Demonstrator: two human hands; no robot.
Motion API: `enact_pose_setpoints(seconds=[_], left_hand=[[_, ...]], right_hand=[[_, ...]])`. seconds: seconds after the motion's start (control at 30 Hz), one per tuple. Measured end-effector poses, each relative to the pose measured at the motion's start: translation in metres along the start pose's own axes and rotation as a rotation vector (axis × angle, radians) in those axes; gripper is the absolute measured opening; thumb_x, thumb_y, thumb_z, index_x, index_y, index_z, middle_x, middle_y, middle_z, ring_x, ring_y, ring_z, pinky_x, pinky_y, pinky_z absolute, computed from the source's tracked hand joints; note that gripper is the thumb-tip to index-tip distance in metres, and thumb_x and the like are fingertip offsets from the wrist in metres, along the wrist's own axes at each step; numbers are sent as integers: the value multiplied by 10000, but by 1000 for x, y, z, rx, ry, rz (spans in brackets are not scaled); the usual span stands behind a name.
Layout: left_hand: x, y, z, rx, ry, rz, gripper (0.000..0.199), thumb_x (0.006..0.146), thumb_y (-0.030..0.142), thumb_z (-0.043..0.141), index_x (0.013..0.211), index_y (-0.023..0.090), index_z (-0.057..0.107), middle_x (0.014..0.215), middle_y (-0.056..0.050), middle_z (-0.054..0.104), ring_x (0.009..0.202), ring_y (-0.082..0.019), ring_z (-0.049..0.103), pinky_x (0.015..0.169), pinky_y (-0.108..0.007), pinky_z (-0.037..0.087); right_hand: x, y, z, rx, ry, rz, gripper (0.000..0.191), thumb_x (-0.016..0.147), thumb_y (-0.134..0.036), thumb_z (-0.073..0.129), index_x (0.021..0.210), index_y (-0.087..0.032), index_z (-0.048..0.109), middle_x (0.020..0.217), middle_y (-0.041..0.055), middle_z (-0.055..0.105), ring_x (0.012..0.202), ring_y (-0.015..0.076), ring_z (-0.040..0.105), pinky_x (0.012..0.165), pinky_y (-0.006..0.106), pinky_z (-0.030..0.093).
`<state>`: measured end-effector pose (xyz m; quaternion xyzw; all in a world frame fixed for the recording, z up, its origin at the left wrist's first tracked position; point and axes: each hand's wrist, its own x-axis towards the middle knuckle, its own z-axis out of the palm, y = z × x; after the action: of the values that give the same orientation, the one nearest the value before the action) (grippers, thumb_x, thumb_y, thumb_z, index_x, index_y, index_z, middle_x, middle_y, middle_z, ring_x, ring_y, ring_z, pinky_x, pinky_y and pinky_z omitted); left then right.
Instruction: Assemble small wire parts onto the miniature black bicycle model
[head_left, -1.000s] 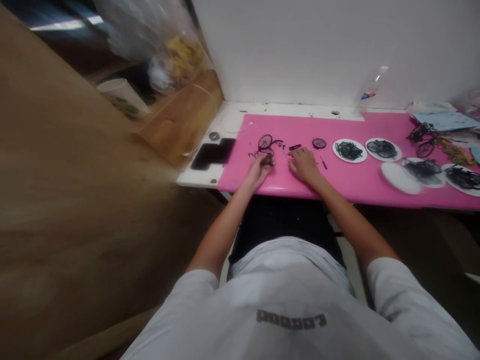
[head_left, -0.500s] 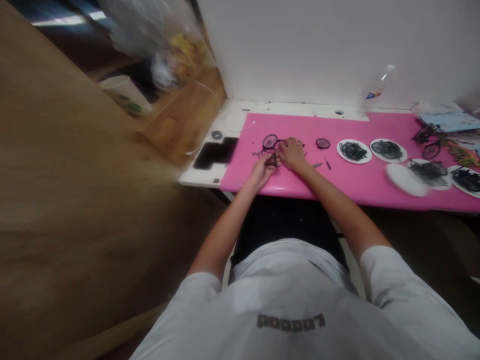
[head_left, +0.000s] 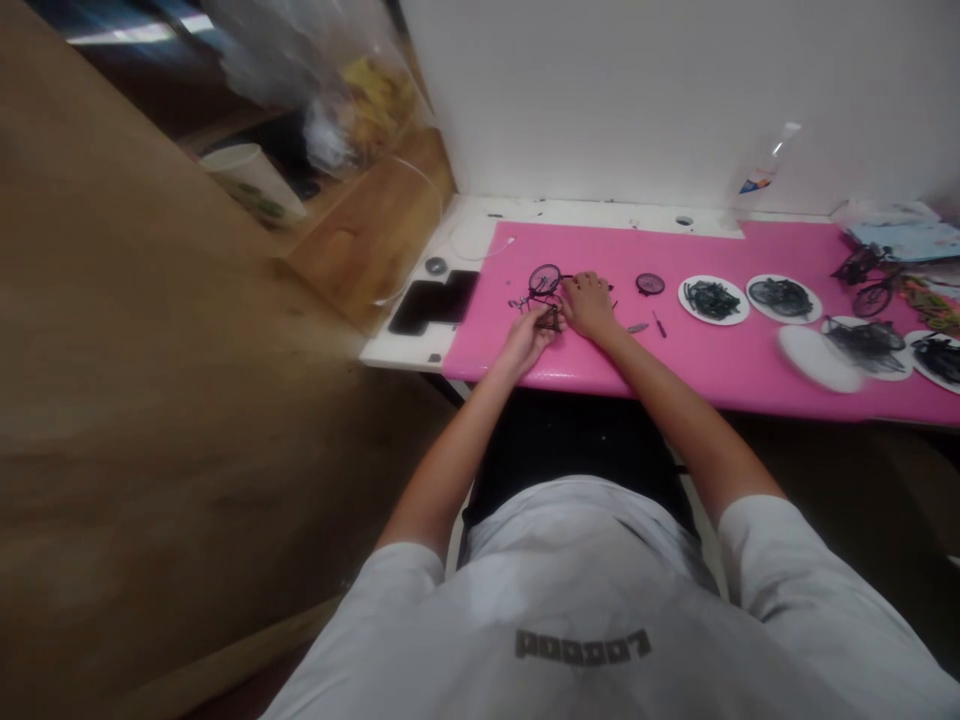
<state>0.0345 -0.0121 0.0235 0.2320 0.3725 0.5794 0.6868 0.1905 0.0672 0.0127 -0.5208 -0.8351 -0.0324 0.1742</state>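
Near the pink table's front edge (head_left: 637, 405), the left hand (head_left: 527, 347) pinched a small black bike (head_left: 551, 321); 1 spoked wheel (head_left: 545, 280) seemed fitted, 1 black wheel (head_left: 650, 284) lay loose; the right hand (head_left: 591, 306) hid its grip

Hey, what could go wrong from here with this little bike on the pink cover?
The left hand holds the bike close beside the right hand, so a bump might bend its thin parts. The loose wheel, lying separately, could get knocked away. The small screwdriver lies loose, so it might roll.
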Motion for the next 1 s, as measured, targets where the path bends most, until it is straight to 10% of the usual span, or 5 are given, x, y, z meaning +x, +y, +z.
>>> enact_pose_setpoints(seconds=[1.0], left_hand=[[1,-2,1,25,6,7,230,1053,179,594,931,125,781,778,-79,785,682,-137,731,721,-229,564]], right_hand=[[0,12,17,53,12,66,557,1148,-428,325,1509,-181,671,1590,199,598,1487,437,447,1216,672,352]])
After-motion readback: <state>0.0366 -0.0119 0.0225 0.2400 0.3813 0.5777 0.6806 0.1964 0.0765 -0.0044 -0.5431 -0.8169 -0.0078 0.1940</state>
